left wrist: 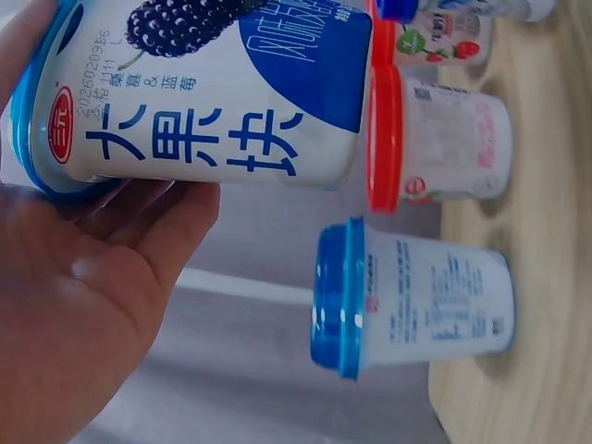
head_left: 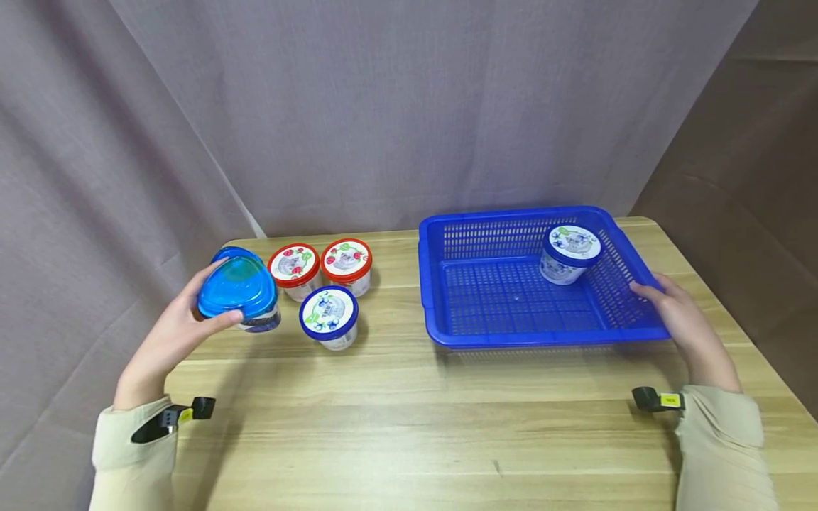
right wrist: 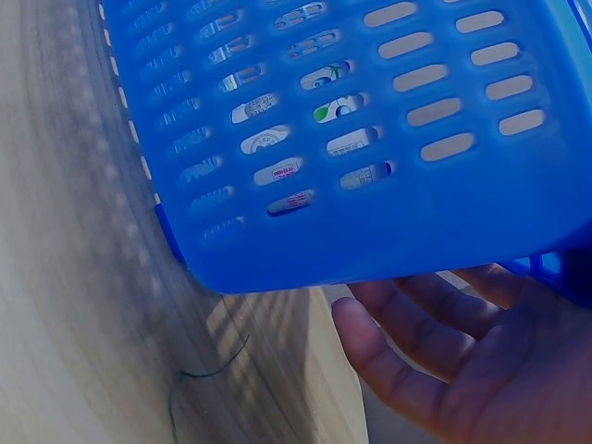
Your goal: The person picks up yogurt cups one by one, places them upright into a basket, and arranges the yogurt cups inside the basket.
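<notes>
My left hand (head_left: 182, 323) grips a yogurt cup (left wrist: 222, 92) by its light-blue lid, tilted in the left wrist view, with blackberries on its label. In the head view it hangs over the table's left side, partly hiding another light-blue-lidded cup (left wrist: 416, 296). Two red-lidded cups (head_left: 294, 264) (head_left: 346, 260) and one dark-blue-lidded cup (head_left: 329, 312) stand just right of it. On the right, my right hand (head_left: 684, 323) holds the rim of a blue plastic basket (head_left: 549, 339), thumb and fingers about its right edge. A dark-blue-lidded cup (head_left: 571, 253) stands upright inside.
The wooden table (head_left: 409, 426) carries everything. Grey cloth (head_left: 383, 106) hangs behind and along the left, with brown cloth (head_left: 754, 177) at the right. A dark green thread-like mark (right wrist: 208, 375) shows on the table in the right wrist view.
</notes>
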The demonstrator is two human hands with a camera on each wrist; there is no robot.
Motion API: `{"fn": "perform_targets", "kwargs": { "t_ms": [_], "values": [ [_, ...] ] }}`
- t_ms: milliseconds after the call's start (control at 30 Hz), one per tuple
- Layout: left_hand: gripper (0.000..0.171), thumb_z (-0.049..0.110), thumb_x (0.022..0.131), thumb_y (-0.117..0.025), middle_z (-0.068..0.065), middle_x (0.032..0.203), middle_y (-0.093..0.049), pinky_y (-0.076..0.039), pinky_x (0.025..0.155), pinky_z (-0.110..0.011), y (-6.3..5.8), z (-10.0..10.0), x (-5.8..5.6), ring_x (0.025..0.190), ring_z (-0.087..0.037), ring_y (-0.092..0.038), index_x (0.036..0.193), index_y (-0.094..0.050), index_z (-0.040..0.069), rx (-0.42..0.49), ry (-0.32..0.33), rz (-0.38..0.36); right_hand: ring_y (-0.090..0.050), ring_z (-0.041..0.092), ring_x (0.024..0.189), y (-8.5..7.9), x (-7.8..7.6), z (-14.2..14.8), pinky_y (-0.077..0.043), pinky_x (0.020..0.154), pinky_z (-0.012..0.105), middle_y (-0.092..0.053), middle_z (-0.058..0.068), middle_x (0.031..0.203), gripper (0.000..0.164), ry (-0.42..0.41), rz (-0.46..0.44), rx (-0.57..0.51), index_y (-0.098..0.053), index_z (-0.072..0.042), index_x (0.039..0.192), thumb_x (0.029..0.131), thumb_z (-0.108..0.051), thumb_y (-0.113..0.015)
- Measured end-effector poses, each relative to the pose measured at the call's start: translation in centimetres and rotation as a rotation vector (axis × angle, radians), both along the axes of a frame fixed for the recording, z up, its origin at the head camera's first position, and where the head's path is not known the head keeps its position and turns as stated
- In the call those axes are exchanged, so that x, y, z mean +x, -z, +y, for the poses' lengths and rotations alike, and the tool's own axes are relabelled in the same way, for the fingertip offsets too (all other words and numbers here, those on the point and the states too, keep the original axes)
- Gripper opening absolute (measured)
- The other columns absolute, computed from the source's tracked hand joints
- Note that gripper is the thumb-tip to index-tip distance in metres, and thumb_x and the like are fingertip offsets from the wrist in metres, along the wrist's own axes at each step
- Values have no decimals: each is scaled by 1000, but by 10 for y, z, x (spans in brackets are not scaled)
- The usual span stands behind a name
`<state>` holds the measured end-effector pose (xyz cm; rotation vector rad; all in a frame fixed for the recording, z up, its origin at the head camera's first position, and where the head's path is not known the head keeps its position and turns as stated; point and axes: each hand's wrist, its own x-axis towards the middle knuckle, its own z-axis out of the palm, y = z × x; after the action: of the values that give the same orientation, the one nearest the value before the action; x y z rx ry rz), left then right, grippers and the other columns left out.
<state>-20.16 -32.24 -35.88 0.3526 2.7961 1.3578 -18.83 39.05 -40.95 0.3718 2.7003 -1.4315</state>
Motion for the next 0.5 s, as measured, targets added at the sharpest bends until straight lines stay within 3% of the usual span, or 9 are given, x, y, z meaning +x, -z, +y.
{"fn": "perform_targets", "kwargs": {
  "t_ms": [100,133,267,333,400,500],
  "values": [
    [88,24,95,-72,-32,153,-31,-43,99,-66,-4,6,-5,129,-55,-40,163,-16,19,11,5,2,-47,13,101,0,1,0,-35,95,47,-41,26,138,78,3,6,7,-21,3,157,105,-53,-39],
    [88,24,95,-72,-31,153,-31,-44,100,-64,-5,9,-7,130,-55,-40,163,-16,19,17,11,1,-47,10,99,0,1,0,-35,92,44,-43,25,136,78,3,7,14,-22,3,157,105,-52,-39],
    [86,23,94,-72,-26,152,-35,-51,95,-30,-9,19,-16,130,-49,-43,162,-19,20,45,39,10,-49,2,92,0,1,1,-36,84,34,-53,11,120,77,3,8,22,-22,3,157,105,-51,-40],
    [85,22,94,-73,-23,151,-37,-49,93,-25,-11,23,-20,130,-47,-44,161,-21,21,56,53,20,-51,-1,88,0,1,2,-38,82,31,-55,1,113,77,1,9,19,-21,4,157,105,-50,-41],
    [84,23,94,-73,-22,152,-37,-51,98,-37,-14,28,-24,131,-47,-43,161,-22,21,66,58,29,-52,-2,87,0,1,1,-39,80,29,-54,-1,111,78,-1,10,19,-21,4,157,105,-50,-41],
    [86,25,94,-73,-23,153,-36,-43,103,-59,-19,35,-30,132,-47,-43,161,-20,20,71,58,35,-51,1,90,0,1,0,-38,81,31,-53,14,123,78,-8,12,19,-20,3,158,105,-51,-40]
  ]
}}
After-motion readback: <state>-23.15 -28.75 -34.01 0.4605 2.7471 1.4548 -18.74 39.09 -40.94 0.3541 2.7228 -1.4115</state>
